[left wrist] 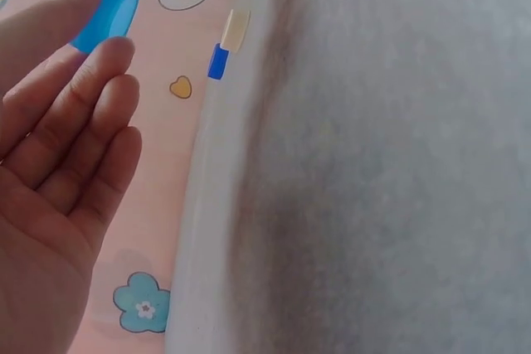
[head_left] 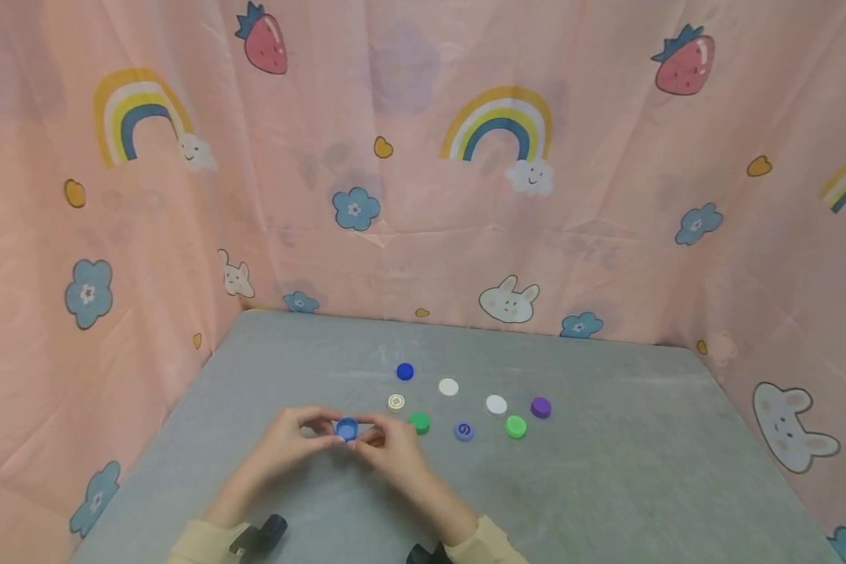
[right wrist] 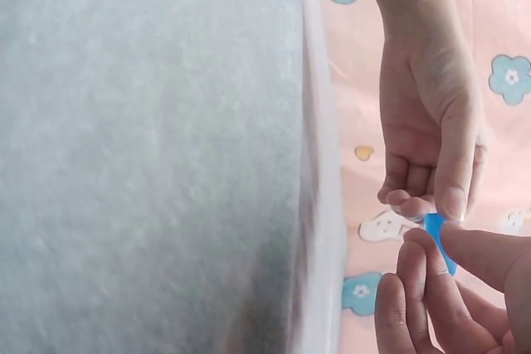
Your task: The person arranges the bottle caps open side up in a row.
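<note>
A light blue bottle cap (head_left: 347, 429) is held up above the table, its hollow side towards the head camera. My left hand (head_left: 287, 440) pinches it at the left edge between thumb and fingers. From the other side, my right hand (head_left: 397, 453) pinches the same cap. The left wrist view shows the cap (left wrist: 109, 12) at the thumb and fingertips, the other fingers loosely bent. In the right wrist view, fingers of both hands cover much of the cap (right wrist: 435, 228). A green cap (head_left: 419, 424) lies just right of my right hand.
Beyond the hands, several caps lie spread on the grey table (head_left: 641, 470): dark blue (head_left: 405, 371), cream (head_left: 396, 403), two white including one (head_left: 448, 387), lavender with a swirl (head_left: 464, 430), light green (head_left: 515, 427), purple (head_left: 541, 407). A pink patterned curtain (head_left: 423, 235) surrounds the table.
</note>
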A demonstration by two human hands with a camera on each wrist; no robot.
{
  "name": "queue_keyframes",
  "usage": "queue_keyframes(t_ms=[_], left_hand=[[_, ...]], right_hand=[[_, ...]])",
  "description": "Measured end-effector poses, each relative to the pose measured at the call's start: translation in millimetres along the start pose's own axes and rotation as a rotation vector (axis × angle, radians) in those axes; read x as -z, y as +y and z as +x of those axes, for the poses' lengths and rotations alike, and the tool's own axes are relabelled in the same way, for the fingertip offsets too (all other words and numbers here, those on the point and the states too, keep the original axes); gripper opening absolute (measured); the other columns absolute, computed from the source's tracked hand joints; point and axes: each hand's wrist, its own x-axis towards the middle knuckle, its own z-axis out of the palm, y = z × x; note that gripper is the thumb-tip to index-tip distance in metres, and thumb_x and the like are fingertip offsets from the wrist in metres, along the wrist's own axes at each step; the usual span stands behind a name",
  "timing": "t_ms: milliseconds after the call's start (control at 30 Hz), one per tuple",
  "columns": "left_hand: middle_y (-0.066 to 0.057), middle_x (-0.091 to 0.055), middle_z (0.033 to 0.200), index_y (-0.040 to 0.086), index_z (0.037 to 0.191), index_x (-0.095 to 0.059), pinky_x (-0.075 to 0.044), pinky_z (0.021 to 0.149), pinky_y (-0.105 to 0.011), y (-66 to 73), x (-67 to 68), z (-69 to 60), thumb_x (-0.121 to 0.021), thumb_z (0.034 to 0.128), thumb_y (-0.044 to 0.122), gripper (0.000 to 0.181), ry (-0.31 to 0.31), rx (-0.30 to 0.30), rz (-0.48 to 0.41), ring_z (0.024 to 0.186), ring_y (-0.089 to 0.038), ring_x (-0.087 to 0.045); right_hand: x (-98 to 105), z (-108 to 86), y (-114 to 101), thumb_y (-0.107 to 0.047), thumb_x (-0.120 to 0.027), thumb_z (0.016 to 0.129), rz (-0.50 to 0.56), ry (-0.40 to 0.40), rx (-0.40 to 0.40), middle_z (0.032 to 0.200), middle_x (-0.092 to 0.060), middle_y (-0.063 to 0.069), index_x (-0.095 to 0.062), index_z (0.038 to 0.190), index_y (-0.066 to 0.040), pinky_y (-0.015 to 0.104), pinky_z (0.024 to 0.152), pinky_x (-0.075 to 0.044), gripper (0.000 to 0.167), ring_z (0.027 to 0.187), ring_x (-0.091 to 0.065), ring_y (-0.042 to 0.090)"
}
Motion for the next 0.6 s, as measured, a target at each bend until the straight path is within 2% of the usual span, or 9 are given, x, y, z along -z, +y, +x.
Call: queue_keyframes(t_ms=[200, 400, 600], left_hand=[[0.007, -0.069, 0.085, 0.018, 0.098, -0.072, -0.051, 0.072, -0.028, -4.9, 3.2, -1.4, -0.077, 0.0785, 0.027, 0.022, -0.034, 0.002, 0.006, 0.078, -0.006, -0.063], [0.007, -0.068, 0.093, 0.022, 0.098, -0.073, -0.052, 0.079, -0.027, -11.3, 4.1, -3.4, -0.077, 0.078, 0.033, 0.023, -0.05, -0.036, 0.018, 0.086, -0.009, -0.063], [0.005, -0.069, 0.097, 0.019, 0.1, -0.072, -0.053, 0.081, -0.03, -8.9, 6.5, -5.2, -0.077, 0.0782, 0.029, 0.025, -0.076, 0.003, -0.037, 0.088, -0.007, -0.064]], right_hand=[[-3.1, -0.6, -0.2, -0.016, -0.075, 0.081, -0.038, 0.007, 0.035, 0.076, -0.073, 0.005, -0.066, 0.11, -0.005, 0.016, 0.057, -0.05, 0.032, 0.065, -0.066, 0.005], [-5.0, 0.0, 2.2, -0.021, -0.076, 0.08, -0.047, -0.002, 0.008, 0.074, -0.073, 0.001, -0.068, 0.107, -0.008, 0.016, 0.056, -0.049, 0.031, 0.063, -0.064, 0.001], [-8.1, 0.2, 3.9, -0.022, -0.077, 0.078, -0.042, 0.016, -0.007, 0.075, -0.072, 0.001, -0.069, 0.105, -0.012, 0.015, 0.058, -0.05, 0.03, 0.064, -0.064, 0.001]])
